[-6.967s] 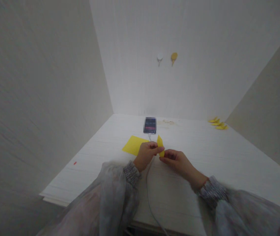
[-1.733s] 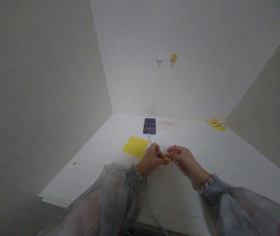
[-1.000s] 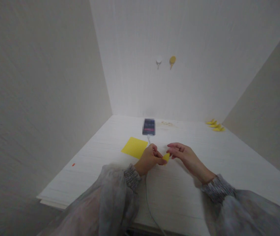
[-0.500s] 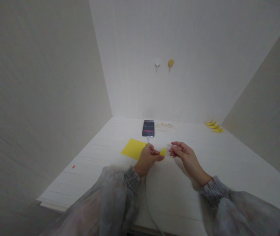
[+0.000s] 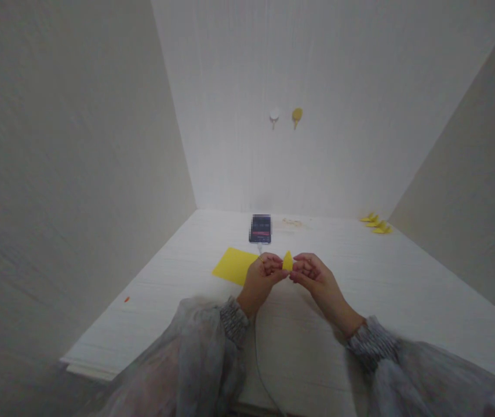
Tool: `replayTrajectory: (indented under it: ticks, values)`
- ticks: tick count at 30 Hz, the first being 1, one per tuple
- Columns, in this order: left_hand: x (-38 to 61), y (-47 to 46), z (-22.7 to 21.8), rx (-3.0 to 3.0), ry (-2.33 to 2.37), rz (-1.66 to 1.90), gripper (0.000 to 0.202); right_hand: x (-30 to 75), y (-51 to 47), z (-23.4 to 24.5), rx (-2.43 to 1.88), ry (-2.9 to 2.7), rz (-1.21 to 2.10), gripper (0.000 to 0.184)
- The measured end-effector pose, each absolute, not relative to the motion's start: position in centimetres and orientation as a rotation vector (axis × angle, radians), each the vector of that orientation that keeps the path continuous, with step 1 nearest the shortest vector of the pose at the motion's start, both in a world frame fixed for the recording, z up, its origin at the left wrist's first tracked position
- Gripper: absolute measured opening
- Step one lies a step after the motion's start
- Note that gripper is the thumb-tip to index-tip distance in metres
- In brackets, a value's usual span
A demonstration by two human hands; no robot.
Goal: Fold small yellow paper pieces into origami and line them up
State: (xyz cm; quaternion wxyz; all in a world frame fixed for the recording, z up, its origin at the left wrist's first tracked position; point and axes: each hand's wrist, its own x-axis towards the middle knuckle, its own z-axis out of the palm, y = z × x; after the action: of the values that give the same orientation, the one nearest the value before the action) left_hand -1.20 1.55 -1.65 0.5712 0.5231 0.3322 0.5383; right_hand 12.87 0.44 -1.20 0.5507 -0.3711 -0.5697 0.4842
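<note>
A small folded piece of yellow paper (image 5: 288, 261) stands upright between my two hands above the white table. My left hand (image 5: 265, 274) pinches its left side between thumb and fingers. From the other side, my right hand (image 5: 316, 278) closes thumb and fingers on its right edge. A flat yellow sheet of paper (image 5: 232, 266) lies on the table just left of my left hand, its right end hidden behind that hand. Fine creases in the folded piece are too small to make out.
A phone (image 5: 260, 229) lies beyond my hands, its white cable (image 5: 259, 359) running toward the table's front edge. Several folded yellow paper shapes (image 5: 377, 223) sit at the far right. A small red bit (image 5: 126, 299) lies at left. White hook (image 5: 274, 114) and yellow hook (image 5: 297, 114) are on the back wall.
My right hand has moved left and taken hold of the folded yellow paper, which my left hand held alone before. The paper now stands more upright. The view has shifted slightly.
</note>
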Motion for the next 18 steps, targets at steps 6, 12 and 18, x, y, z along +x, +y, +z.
replayTrajectory:
  ticks: [6,12,18]
  values:
    - [-1.16,1.28,-1.11,1.165,0.737,1.268,0.025,13.16,0.45,-1.27,-1.000,-1.365,1.089,0.020]
    - [-1.16,1.17,-0.96,1.149,0.713,1.278,0.020,13.13,0.29,-1.19,-0.998,-1.328,1.093,0.018]
    - [-1.18,1.30,-1.12,1.186,0.752,1.303,0.025,13.08,0.41,-1.31,-0.996,-1.335,1.040,0.014]
